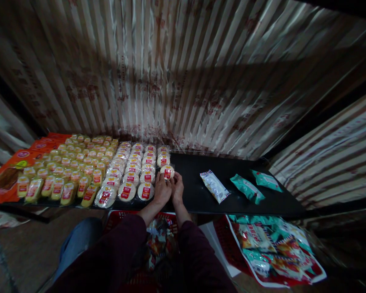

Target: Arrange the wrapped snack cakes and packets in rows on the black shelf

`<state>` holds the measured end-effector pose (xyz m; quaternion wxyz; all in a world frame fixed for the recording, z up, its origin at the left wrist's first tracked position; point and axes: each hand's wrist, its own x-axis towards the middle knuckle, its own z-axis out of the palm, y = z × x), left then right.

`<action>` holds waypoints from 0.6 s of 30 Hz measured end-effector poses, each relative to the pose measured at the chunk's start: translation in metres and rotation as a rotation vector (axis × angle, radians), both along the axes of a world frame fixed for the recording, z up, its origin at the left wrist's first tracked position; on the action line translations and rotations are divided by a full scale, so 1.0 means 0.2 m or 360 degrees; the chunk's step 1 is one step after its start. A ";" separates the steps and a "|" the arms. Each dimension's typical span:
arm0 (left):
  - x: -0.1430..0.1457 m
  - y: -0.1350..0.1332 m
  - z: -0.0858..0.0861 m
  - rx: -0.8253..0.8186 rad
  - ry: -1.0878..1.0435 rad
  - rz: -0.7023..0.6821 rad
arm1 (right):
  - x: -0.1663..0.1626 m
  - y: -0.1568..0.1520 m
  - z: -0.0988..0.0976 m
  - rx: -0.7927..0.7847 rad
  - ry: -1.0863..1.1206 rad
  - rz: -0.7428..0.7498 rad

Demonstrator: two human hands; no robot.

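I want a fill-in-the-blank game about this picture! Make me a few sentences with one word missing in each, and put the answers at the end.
1. The left hand and right hand are both at a wrapped snack whose shape is ____.
2. The shelf is coloured ____.
3. The packets at the shelf's far left end are coloured ____.
4. The number of green packets lying on the shelf is ____.

Missing words: round; black; orange; two.
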<state>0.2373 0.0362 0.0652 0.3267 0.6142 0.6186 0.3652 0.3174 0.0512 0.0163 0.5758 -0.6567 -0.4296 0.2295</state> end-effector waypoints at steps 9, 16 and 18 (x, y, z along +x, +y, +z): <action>0.02 0.07 0.06 0.0007 0.0090 0.0011 | 0.01 0.07 0.03 -0.0081 -0.0058 -0.0014; 0.04 0.15 0.04 -0.0037 0.0099 0.0081 | 0.02 0.15 0.01 -0.0155 -0.0187 -0.0014; 0.04 0.16 0.03 -0.0084 0.0085 0.0089 | 0.02 0.17 0.00 -0.0177 -0.0233 -0.0030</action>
